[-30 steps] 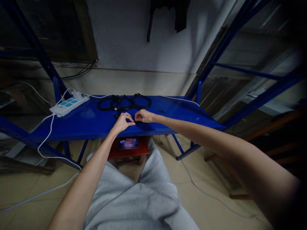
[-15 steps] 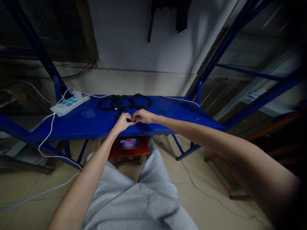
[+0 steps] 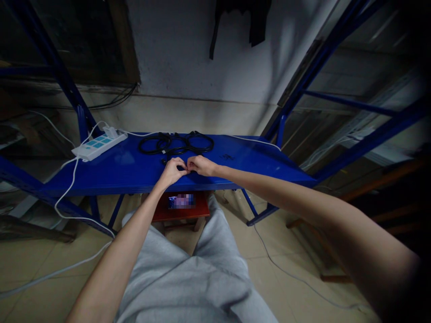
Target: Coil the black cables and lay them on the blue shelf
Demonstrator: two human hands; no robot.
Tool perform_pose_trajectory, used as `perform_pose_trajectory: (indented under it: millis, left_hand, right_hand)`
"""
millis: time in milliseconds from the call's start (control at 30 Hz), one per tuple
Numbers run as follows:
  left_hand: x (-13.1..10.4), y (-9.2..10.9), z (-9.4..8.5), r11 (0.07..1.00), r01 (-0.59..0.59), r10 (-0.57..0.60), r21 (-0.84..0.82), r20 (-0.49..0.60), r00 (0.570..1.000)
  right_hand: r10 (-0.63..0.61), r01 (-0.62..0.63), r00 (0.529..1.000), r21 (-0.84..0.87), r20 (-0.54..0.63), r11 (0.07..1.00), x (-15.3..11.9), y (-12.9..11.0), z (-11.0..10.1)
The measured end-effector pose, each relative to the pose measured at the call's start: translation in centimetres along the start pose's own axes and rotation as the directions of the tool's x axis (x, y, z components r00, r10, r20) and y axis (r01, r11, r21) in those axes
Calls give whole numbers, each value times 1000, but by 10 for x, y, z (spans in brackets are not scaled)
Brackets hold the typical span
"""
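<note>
Over the front part of the blue shelf, my left hand and my right hand meet with their fingertips together. My left thumb and index finger form a pinch. The fingers of my right hand are curled into a pinch against them. Whatever lies between the fingertips is too small and too hidden to name. Just behind my hands, black coiled cables lie in overlapping loops on the shelf. A short dark end shows beside my left hand's knuckles.
A white power strip with blue sockets sits at the shelf's left end, its white cord hanging down to the floor. Below the shelf, a lit phone rests on a red stool. Blue uprights frame both sides.
The fingers of my right hand have curled tighter, and the gap beneath them has closed. My left hand keeps its pinch in nearly the same place. The coiled cables have not moved.
</note>
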State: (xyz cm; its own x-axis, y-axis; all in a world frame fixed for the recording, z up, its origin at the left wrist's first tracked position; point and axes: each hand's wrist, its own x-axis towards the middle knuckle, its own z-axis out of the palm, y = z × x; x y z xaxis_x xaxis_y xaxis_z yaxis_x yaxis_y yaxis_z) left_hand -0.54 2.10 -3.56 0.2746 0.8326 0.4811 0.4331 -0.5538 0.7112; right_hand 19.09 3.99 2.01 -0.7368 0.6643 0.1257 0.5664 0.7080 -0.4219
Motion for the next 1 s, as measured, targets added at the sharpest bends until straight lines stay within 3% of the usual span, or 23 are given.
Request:
perform_pose_trajectory:
  millis: [167, 367, 567, 833, 1000]
  left_hand:
    - [-3, 6, -1, 999, 37, -39, -35, -60, 997]
    - [-4, 15, -3, 999, 37, -40, -30, -82, 996]
    - [-4, 20, -3, 999, 39, -40, -14, -63, 997]
    - [-1, 13, -3, 994, 101, -102, -36, -28, 994]
    - [-1, 13, -3, 995, 93, -92, 21, -50, 995]
  right_hand:
    - [66, -36, 991, 247, -114, 968, 1, 4, 17]
    - [173, -121, 978, 368, -113, 922, -1, 3, 20]
    - [250, -196, 962, 362, -108, 911, -1, -4, 21]
    - [246, -196, 951, 248, -190, 949, -1, -9, 27]
    - [279, -180, 934, 378, -224, 908, -3, -7, 32]
